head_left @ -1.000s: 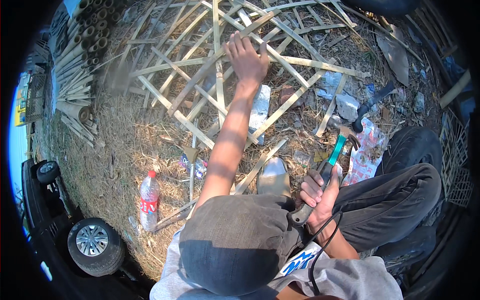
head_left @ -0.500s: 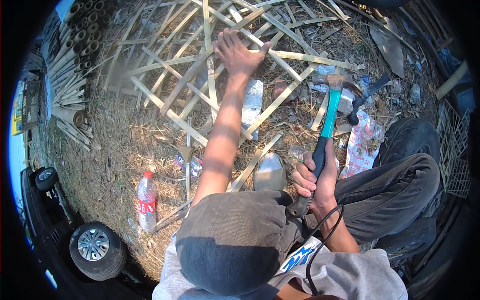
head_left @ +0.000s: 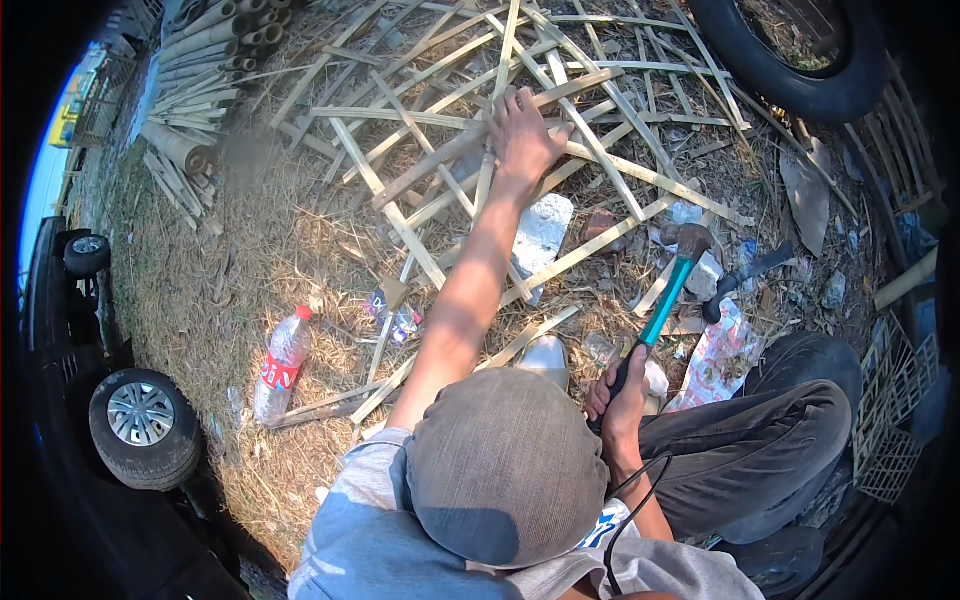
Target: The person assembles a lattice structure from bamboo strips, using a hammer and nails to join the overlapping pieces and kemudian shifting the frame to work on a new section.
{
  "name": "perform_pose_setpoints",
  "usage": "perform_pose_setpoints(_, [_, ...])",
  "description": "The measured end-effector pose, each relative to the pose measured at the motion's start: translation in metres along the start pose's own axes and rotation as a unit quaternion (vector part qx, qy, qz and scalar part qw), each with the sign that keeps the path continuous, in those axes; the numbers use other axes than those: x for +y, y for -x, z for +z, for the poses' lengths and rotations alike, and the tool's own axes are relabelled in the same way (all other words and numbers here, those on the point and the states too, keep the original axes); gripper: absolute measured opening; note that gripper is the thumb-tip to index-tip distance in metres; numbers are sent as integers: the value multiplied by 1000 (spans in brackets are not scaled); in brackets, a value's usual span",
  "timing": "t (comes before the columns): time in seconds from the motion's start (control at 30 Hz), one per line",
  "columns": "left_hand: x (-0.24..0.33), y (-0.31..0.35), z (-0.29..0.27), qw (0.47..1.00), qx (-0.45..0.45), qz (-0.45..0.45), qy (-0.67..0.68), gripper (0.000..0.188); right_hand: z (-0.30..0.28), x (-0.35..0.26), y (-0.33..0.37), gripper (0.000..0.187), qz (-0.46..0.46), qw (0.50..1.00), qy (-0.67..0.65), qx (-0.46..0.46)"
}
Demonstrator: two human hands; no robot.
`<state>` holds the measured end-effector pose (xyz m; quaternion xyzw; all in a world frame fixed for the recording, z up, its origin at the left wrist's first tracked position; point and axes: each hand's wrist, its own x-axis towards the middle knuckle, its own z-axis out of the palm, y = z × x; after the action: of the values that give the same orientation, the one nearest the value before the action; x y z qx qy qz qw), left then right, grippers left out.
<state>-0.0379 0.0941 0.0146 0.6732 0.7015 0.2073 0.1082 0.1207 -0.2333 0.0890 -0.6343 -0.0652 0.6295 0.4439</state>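
Observation:
A lattice of crossed bamboo strips [head_left: 430, 160] lies over the dry grass ahead of me. Near its middle, my left hand [head_left: 525, 150] grips a strip at a crossing, fingers curled over it and thumb to the right. My right hand [head_left: 622, 405] is closed round the dark grip of a claw hammer [head_left: 667, 300] with a teal shaft. The hammer's head points away from me, close to a pale stone chunk [head_left: 706, 275] and apart from the lattice. A whitish block [head_left: 541, 235] sits partly under the lattice's near corner, with a reddish brick piece [head_left: 602, 228] beside it.
A blade with a black handle [head_left: 745, 280] lies right of the hammer, above a red-and-white printed sheet [head_left: 718, 360]. A red-capped plastic bottle [head_left: 282, 368] rests at left. Bamboo poles [head_left: 205, 50] are stacked far left; a car wheel [head_left: 143, 415] stands near left, a tyre [head_left: 795, 85] far right.
My view has turned, so the lattice sits farther right and the bottle higher. The hammer's head has come lower and tilts more to the right. My left hand's fingers look more curled on the lattice.

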Motion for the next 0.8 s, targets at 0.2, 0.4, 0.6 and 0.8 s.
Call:
perform_pose_setpoints(0.2, [-47, -37, -45, 987, -133, -47, 82, 67, 0, -8, -12, 60, -9, 997, -54, 54])
perform_pose_setpoints(0.4, [-72, -48, -44, 980, -169, -88, 51, 60, -16, -8, -26, 61, -16, 994, -86, 67])
perform_pose_setpoints(0.6, [-60, -29, -79, 972, -213, -82, 63, 49, -15, -14, -22, 59, -8, 992, -108, 68])
perform_pose_setpoints(0.8, [7, -28, -149, 987, -105, -97, 73, 40, -31, -27, -44, 56, -17, 987, -129, 99])
